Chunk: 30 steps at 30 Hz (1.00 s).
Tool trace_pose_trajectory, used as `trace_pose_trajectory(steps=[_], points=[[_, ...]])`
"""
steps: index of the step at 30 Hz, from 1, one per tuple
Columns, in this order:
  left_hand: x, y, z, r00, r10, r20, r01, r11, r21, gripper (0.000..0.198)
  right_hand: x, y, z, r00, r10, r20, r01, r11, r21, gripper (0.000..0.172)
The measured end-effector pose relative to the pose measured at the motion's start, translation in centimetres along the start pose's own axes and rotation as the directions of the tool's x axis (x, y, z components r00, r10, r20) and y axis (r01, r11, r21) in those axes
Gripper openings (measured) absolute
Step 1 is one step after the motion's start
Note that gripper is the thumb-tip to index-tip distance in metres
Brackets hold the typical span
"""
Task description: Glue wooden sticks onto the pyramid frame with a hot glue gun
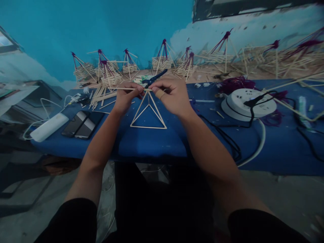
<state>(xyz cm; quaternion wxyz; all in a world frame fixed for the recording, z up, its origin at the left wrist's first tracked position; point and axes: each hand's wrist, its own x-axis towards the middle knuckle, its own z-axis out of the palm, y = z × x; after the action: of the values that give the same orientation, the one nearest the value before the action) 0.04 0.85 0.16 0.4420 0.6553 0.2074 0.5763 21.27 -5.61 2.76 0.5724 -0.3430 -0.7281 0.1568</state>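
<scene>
Both hands are close together over the blue-covered table, at the top of a triangular frame (148,127) made of thin wooden sticks. My left hand (128,96) is closed in a pinch around a thin wooden stick (113,88) that lies nearly level and points out to the left. On the other side of the frame's tip, my right hand (173,96) pinches at the same level stick, its fingertips partly hidden. A yellowish band circles one of its fingers. Just beyond the fingers lies a dark-handled pair of pliers (154,79).
Several stick structures with purple-tied tops (162,62) line the back. Loose sticks (102,96) and two phones (83,125) lie left, beside a white power strip (49,126). Rightward are a round white power socket (249,104), black cables (227,135) and purple yarn (235,83).
</scene>
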Motion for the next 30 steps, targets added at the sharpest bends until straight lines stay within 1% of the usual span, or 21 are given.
trace_pose_trajectory(steps=[4,12,17,21,24,30], points=[[-0.04,0.28,0.08,1.000,-0.006,0.001,0.006,1.000,0.002,0.043,-0.15,0.01,0.11,0.997,-0.071,-0.026,0.070,0.997,-0.026,0.017],[-0.08,0.57,0.33,1.000,0.007,0.000,-0.007,1.000,-0.008,0.049,-0.32,0.28,0.26,0.995,-0.089,-0.053,0.087,0.995,-0.048,0.015],[-0.14,0.62,0.25,1.000,0.006,0.008,-0.006,1.000,0.001,0.050,-0.22,0.28,0.41,0.986,-0.135,-0.095,0.135,0.991,-0.011,0.010],[-0.07,0.38,0.11,1.000,0.020,0.015,-0.020,1.000,0.005,0.048,-0.23,0.28,0.50,0.985,-0.155,-0.080,0.155,0.988,-0.001,0.006],[-0.03,0.27,0.11,1.000,0.024,0.012,-0.024,1.000,0.007,0.047,-0.37,0.29,0.48,0.988,-0.145,-0.046,0.143,0.989,-0.048,0.008],[-0.12,0.78,0.36,1.000,0.011,0.009,-0.011,1.000,-0.008,0.048,-0.73,0.14,0.36,0.983,-0.185,-0.009,0.180,0.964,-0.197,0.011]])
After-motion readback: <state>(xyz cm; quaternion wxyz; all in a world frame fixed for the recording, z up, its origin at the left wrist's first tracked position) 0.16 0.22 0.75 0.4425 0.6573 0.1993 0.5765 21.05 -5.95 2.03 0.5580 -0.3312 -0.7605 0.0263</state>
